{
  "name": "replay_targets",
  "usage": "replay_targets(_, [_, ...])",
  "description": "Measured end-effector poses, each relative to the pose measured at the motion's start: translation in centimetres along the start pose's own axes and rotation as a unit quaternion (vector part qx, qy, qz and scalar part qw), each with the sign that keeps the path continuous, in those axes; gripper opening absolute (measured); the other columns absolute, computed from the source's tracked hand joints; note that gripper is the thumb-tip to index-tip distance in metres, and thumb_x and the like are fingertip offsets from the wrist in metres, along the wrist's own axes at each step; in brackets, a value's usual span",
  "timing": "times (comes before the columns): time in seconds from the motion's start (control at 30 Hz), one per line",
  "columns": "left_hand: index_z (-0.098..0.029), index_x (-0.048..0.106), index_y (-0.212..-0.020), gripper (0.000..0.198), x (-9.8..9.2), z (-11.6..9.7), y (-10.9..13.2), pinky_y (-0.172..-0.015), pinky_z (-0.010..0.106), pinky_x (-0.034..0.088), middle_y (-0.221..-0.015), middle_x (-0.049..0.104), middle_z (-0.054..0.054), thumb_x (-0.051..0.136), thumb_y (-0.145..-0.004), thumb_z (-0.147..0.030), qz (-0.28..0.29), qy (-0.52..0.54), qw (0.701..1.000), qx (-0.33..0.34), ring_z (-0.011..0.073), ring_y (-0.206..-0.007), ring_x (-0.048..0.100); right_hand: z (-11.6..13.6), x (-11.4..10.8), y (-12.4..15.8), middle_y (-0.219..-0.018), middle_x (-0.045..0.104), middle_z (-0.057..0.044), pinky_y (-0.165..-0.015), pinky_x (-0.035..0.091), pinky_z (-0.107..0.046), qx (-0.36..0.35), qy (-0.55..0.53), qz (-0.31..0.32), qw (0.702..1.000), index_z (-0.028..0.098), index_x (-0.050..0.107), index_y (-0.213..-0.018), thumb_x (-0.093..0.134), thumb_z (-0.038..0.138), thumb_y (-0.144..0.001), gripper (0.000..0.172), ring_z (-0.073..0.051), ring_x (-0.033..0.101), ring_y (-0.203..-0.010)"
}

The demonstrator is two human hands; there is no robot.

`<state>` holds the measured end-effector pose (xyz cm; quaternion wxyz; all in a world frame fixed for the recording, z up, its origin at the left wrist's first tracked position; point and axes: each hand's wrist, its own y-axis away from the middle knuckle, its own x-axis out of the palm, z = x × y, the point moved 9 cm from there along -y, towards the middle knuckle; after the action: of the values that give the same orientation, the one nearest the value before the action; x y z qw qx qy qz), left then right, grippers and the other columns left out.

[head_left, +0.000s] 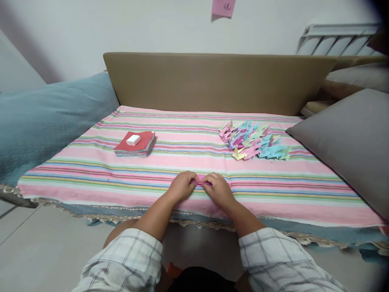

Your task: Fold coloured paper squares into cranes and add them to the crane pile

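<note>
A small piece of magenta folding paper (201,177) is pinched between my two hands, just above the front part of the striped cloth. My left hand (184,185) is closed on its left end, thumb and fingers pressed together. On the right end my right hand (219,189) grips in the same way. Most of the paper is hidden by my fingers, so its folds are hard to make out. Beyond my right hand lies a cluster of folded paper cranes (251,140) in pink, blue, yellow, green and purple.
A stack of coloured paper (135,153) with a red top sheet sits at the left, a small white box-shaped object (133,140) on it. The striped cloth (182,138) covers the seat. A grey cushion (346,142) leans at right, a blue bolster (57,117) at left.
</note>
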<state>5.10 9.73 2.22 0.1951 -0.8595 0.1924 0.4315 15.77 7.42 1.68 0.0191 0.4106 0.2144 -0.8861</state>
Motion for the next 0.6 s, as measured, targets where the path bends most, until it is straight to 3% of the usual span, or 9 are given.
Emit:
replay_targets(0.2, [-0.019, 0.067, -0.083, 0.019, 0.1, 0.3, 0.1, -0.071, 0.024, 0.043, -0.082, 0.067, 0.001, 0.054, -0.072, -0.011, 0.02, 0.001, 1.0, -0.005, 0.0144, -0.078, 0.059, -0.2, 0.1, -0.1, -0.084, 0.064, -0.003, -0.079, 0.041, -0.03, -0.015, -0.01, 0.015, 1.0, 0.022, 0.068, -0.083, 0.061, 0.018, -0.079, 0.01, -0.017, 0.055, -0.084])
replay_targets(0.6, [-0.02, 0.069, -0.085, 0.023, 0.5, -1.5, 0.4, -0.084, 0.029, 0.045, -0.091, 0.07, 0.003, 0.05, -0.078, -0.009, 0.05, -0.053, 0.99, 0.12, 0.0146, -0.087, 0.061, 0.0, 0.1, 0.5, -0.092, 0.066, -0.004, -0.081, 0.043, -0.031, -0.1, 0.02, 0.057, 0.993, 0.023, 0.068, -0.093, 0.058, 0.02, -0.082, 0.015, -0.017, 0.056, -0.089])
